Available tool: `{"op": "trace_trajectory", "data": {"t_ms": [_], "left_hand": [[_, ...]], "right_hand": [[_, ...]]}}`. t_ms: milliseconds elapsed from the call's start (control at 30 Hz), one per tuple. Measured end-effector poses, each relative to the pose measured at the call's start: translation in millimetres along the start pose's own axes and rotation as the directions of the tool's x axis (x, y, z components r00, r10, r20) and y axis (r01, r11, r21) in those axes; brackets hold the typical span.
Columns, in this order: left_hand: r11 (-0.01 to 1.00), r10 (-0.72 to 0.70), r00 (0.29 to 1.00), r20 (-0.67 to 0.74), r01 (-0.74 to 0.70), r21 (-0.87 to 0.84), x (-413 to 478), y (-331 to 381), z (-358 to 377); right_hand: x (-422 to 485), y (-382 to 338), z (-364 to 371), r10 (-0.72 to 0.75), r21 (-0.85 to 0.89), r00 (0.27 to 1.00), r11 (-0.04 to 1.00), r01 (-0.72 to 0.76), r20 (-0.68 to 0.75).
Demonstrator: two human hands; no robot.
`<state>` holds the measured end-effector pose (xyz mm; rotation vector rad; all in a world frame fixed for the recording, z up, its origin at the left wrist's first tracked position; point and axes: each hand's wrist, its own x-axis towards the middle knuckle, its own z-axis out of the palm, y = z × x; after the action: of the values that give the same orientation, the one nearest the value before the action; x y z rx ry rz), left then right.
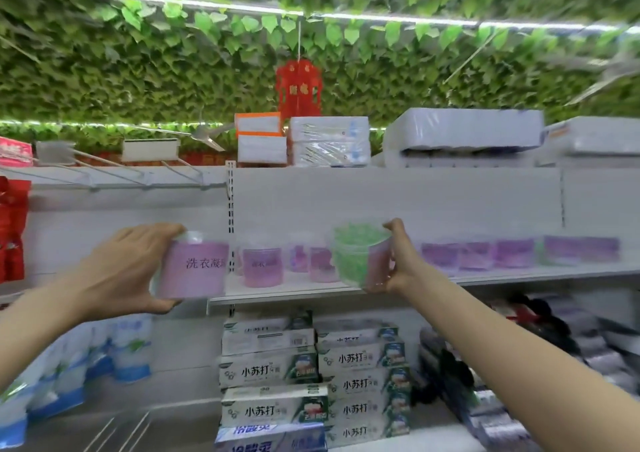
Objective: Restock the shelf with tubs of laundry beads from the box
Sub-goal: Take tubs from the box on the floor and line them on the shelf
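The person is standing in front of a white shelf (485, 276) and is raising both arms toward it. The left hand (128, 268) is closing around a purple tub of laundry beads (194, 268), with the thumb under the tub and the fingers over its top, and is holding it in the air just to the left of the shelf's front edge. The label with dark characters is facing outward. The right hand (398, 261) is gripping a clear tub of green beads (356, 257) from its right side, fingers wrapping the wall, and this tub is tilting so that its top is turning toward the viewer. It is hovering at the front of the shelf, over the edge.

On the shelf behind, a row of purple tubs (512, 252) is standing upright, some to the left between the two hands and more to the right. The picture is blurred there, so I cannot count them. Below the shelf, boxes of toothpaste (273, 368) are lying in stacks. Above, white wrapped packs (464, 129) are resting on the top shelf, and a red paper lantern (299, 87) is hanging from a ceiling of green leaves.
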<state>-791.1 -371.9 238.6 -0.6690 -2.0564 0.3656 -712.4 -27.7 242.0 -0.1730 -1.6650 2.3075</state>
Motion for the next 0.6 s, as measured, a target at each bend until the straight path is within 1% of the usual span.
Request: {"op": "trace_trajectory", "data": {"t_ms": [67,133,200,333,433,500,600], "left_hand": [[0.999,0.034,0.999,-0.022,-0.034,-0.018,18.4,13.3,-4.5],[0.997,0.066,0.997,-0.047,-0.068,-0.027,35.8,27.7,-8.6],[0.995,0.099,0.992,-0.078,-0.101,-0.025,53.0,42.8,-11.3],[0.978,0.2,0.97,-0.141,-0.205,-0.027,91.4,78.3,-20.2],[0.965,0.257,0.949,-0.182,-0.262,-0.003,118.6,115.2,-33.5],[0.959,0.278,0.936,-0.215,-0.284,-0.001,136.8,141.4,-39.9],[0.949,0.304,0.916,-0.263,-0.315,-0.002,165.1,183.1,-48.6]], "right_hand": [[-2.6,-9.0,-15.7,0.013,0.006,0.999,1.0,-0.013,-0.04],[2.9,-15.4,-33.4,0.027,0.057,0.993,0.998,-0.021,-0.113],[7.3,-21.4,-51.5,0.021,0.072,0.982,0.997,-0.007,-0.189],[11.4,-37.3,-97.2,0.038,0.128,0.961,0.992,-0.003,-0.274],[6.1,-52.3,-137.1,0.049,0.248,0.949,0.968,0.032,-0.311],[-1.4,-64.3,-165.4,0.031,0.31,0.939,0.947,0.082,-0.341],[-15.3,-83.3,-211.7,0.012,0.295,0.905,0.947,0.126,-0.424]]}}
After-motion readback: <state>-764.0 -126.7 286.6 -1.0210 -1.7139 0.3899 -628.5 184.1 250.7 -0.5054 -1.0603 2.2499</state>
